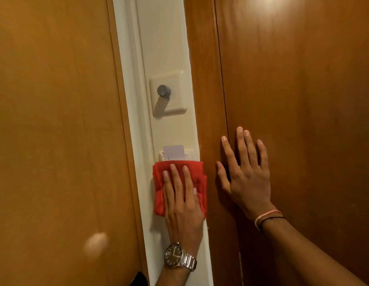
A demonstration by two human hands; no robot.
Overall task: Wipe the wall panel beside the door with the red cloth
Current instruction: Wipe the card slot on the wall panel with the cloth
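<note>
The left hand presses flat on a folded red cloth against the white wall panel; that flat press is its grip. Just above the grip, a card stands in a wall slot; higher up is a dial switch. Right of the grip, the right hand lies spread, palm flat, on the wooden door.

Wall panel as landmark: door left, dial switch on it, card holder below, cloth under left hand, right hand on wood right.
</note>
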